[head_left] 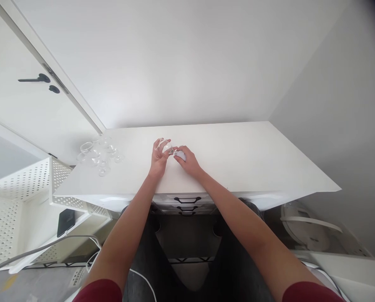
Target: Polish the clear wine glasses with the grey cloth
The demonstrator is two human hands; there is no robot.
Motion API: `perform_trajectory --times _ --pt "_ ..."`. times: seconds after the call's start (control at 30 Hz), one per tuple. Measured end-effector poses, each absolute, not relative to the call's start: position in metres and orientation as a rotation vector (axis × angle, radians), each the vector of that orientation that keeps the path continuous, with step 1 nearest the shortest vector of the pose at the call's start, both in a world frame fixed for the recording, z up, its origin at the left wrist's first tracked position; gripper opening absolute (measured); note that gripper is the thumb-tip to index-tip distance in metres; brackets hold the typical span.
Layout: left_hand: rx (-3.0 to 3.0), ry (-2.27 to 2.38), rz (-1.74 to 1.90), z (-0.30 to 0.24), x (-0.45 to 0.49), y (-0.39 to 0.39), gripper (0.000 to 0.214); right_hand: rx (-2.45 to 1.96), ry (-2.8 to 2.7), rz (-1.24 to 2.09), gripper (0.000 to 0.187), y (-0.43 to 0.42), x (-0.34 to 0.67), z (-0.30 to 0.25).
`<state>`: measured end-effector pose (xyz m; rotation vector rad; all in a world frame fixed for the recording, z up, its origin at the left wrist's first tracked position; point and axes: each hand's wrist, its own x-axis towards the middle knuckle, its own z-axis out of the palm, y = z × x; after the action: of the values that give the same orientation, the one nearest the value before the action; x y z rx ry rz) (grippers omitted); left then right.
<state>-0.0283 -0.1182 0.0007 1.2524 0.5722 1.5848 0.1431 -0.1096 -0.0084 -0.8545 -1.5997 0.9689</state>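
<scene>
Both my hands meet over the middle of a white desk (244, 155). My left hand (158, 158) has its fingers curled around a small clear glass (162, 145) tipped on its side. My right hand (187, 161) is closed on a small pale cloth or tissue (180, 154) pressed against the glass's end. To the left on the desk stands a cluster of several more clear glasses (99, 156), apart from my hands.
A white perforated shelf unit (20, 197) with a dark phone-like object (66, 221) stands left of the desk. Drawers with black handles (187, 200) sit under the desk. A white door with a black handle (36, 79) is far left. A white round appliance (307, 230) lies at the lower right.
</scene>
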Motion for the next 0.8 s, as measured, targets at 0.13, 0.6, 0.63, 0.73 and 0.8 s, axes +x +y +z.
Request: perform_trajectory --times 0.13,0.6,0.63,0.73,0.8 --pt "1.266 0.572 1.584 0.000 -0.026 -0.118 0.067 -0.845 -1.554 1.070 0.036 -0.104 0.141 -0.017" --pt "1.278 0.604 1.547 0.001 -0.022 -0.118 0.056 -0.776 -1.195 1.242 0.055 -0.098 0.148 -0.007" --pt "1.284 0.599 1.527 0.001 -0.021 -0.117 0.056 -0.738 -1.253 1.263 0.055 -0.099 0.147 -0.006" --pt "1.304 0.599 1.482 -0.001 -0.021 -0.115 0.058 -0.682 -1.527 1.226 0.055 -0.105 0.143 -0.003" --pt "1.322 0.611 1.483 -0.002 -0.022 -0.115 0.058 -0.709 -1.728 1.153 0.053 -0.109 0.142 -0.004"
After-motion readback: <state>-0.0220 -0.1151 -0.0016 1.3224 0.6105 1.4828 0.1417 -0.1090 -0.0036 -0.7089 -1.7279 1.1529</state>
